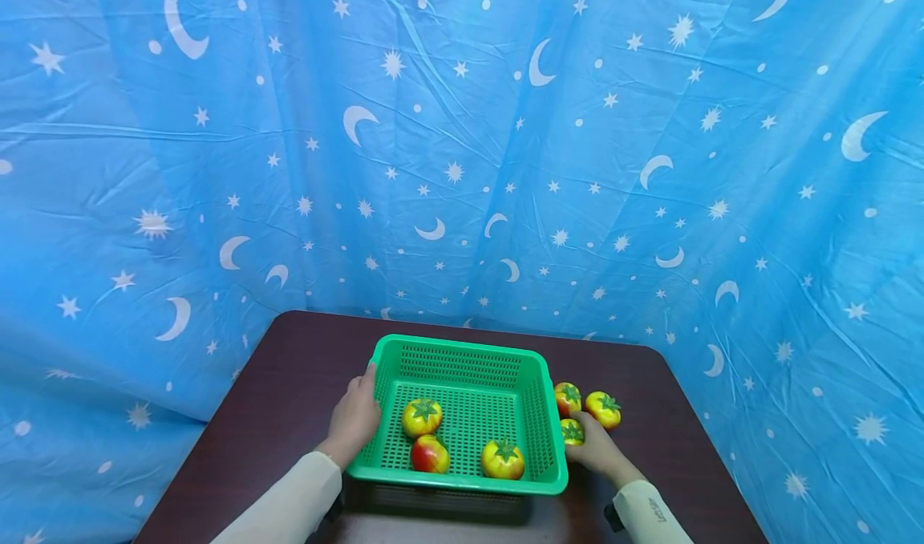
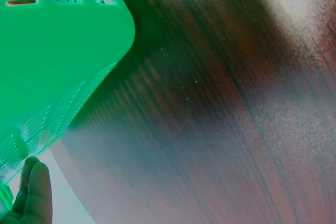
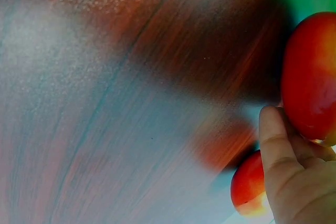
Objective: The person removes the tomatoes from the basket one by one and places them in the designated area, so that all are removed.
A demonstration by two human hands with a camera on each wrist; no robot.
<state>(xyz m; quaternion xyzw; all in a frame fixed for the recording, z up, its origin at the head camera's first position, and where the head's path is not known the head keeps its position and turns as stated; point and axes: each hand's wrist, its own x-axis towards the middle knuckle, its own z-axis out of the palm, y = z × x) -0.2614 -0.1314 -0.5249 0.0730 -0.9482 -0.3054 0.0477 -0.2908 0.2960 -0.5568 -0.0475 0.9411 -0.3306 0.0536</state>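
Note:
My left hand (image 1: 355,417) grips the left rim of a green plastic basket (image 1: 462,484), its fingers (image 2: 39,192) along the outer wall. In the basket's front half lie three red-and-yellow tomatoes with green tops: a tomato (image 1: 422,417) at the left, a redder tomato (image 1: 430,454) just in front of it, and a tomato (image 1: 503,460) at the right. Outside the right wall, my right hand (image 1: 595,452) holds a tomato (image 1: 573,432), seen large and red in the right wrist view. Beyond that hand are a tomato (image 1: 567,398) close to the basket and another tomato (image 1: 603,409) farther right.
The basket stands on a dark brown wooden table (image 1: 289,367) with rounded far corners. A blue curtain (image 1: 462,167) printed with white moons and stars hangs behind the table and along both sides.

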